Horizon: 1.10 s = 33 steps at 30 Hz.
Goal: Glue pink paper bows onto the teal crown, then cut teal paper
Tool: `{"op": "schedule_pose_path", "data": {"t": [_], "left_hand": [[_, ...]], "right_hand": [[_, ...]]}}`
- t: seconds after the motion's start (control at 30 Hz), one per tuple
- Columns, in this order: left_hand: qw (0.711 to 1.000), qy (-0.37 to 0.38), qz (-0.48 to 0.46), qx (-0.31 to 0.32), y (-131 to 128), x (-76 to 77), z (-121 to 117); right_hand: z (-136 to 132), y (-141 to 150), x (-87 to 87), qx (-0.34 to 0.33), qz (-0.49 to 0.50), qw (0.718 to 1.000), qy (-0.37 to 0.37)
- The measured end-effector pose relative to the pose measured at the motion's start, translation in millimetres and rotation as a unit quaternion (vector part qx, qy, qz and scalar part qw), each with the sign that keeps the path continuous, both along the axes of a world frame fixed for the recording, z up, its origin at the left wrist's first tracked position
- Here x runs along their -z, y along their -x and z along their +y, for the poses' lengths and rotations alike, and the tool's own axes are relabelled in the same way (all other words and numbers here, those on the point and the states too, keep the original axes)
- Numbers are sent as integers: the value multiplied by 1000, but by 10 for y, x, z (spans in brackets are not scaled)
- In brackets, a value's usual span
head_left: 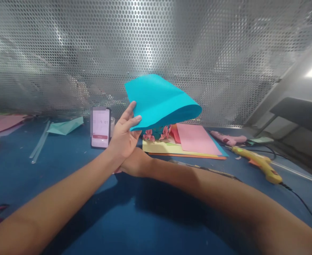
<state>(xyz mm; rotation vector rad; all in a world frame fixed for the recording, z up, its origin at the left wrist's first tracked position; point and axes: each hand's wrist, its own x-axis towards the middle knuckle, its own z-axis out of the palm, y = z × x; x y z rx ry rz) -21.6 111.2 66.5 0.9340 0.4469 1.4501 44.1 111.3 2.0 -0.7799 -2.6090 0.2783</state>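
Blue sheet (156, 99): curled end directed right, long axis sloping down rightward; left edge gripped by left hand (126, 132), fingers slightly parted. Right hand (138, 162): fingers hidden, opening indeterminable.

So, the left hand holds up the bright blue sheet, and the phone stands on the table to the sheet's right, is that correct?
The left hand does hold up the bright blue sheet, but the phone stands on the table to the sheet's left, not its right, as the head view shows.
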Motion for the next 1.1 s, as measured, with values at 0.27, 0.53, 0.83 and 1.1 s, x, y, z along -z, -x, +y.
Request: {"op": "schedule_pose_path", "data": {"t": [0.27,0.53,0.83,1.1], "left_hand": [[1000,-17,16,2,14,-38,-66],[995,-2,86,52,-169,153,-200],[976,55,205,43,1,509,-613],[951,55,289,97,179,701,-841]], "right_hand": [[-104,-907,-482,-74,27,996,32],[-451,-1844,-320,-96,-113,989,23],[-726,-2088,-273,12,-75,996,-48],[-1001,-2180,-265,191,78,968,-143]]}}
